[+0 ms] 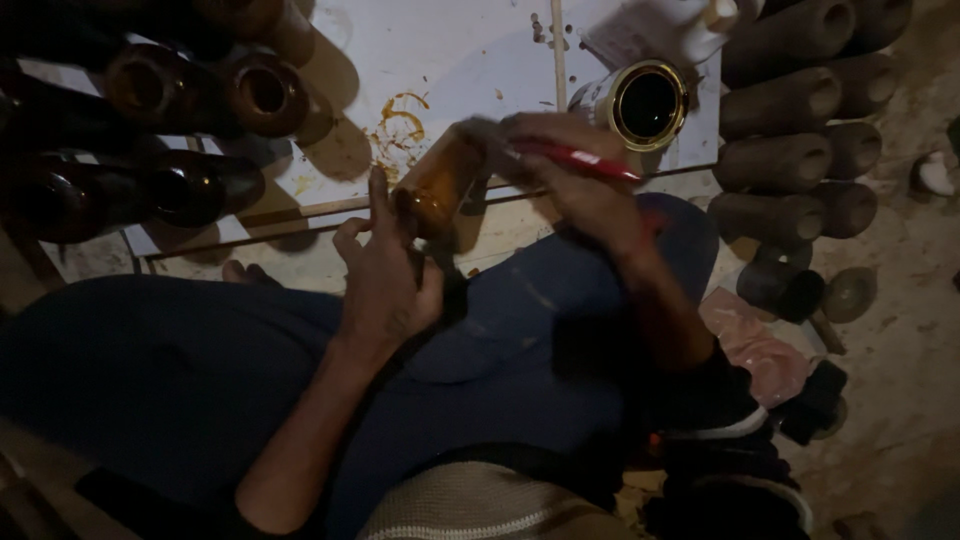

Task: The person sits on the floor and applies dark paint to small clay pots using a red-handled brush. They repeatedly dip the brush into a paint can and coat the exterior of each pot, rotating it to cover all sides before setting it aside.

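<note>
I sit cross-legged in dark blue trousers. My left hand (pixel 385 265) grips the lower end of an amber-brown bottle-shaped piece (pixel 440 180) that lies tilted over my lap. My right hand (pixel 570 175) rests on its upper end and holds a red brush or pen (pixel 590 160) pointing right. An open tin with a gold rim (pixel 648 103) lies on its side just beyond my right hand.
A white board (pixel 450 60) with orange-brown paint smears (pixel 400 125) lies ahead. Several dark glossy bottles (pixel 190 130) lie at the upper left. Several dull brown bottles (pixel 800 110) are stacked at the right on the dirt floor. Pink cloth (pixel 755 350) sits by my right knee.
</note>
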Demonstrator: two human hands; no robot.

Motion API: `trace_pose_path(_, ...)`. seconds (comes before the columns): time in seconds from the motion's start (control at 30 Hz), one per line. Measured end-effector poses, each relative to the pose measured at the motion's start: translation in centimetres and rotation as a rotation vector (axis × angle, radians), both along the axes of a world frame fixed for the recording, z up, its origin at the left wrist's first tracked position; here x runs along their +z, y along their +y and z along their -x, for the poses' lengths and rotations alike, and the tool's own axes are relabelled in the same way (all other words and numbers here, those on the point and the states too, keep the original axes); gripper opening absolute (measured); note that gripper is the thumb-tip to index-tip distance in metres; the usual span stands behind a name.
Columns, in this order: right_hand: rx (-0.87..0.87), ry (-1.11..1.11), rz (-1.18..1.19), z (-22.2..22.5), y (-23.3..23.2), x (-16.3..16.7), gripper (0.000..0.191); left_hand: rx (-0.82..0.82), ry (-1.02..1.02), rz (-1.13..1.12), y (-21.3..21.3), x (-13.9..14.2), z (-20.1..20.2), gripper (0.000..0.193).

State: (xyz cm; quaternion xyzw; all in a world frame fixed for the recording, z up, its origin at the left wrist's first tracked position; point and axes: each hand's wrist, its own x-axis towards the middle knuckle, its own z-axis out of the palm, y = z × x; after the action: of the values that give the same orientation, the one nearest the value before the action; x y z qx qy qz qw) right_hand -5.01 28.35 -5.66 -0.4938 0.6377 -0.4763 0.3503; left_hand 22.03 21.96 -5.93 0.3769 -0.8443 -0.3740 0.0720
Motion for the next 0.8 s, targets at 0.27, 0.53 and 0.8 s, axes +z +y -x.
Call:
trace_pose_path(0.27, -0.089, 0.172, -0.157, 0.1, 2.5, 2.5, 0.023, 0.104, 0.086, -0.156, 0.0, 0.0, 0.0, 0.109)
trace_pose_path(0.53, -0.029, 0.352, -0.018, -2.6, 2.6, 1.0, 0.019, 0.253, 0.325, -0.229, -0.1, 0.6, 0.3, 0.108)
trace_pose_path(0.8, -0.152, 0.392, -0.213, -2.3, 1.8, 2.0, 0.02, 0.223, 0.253, -0.174, 0.1, 0.3, 0.2, 0.112)
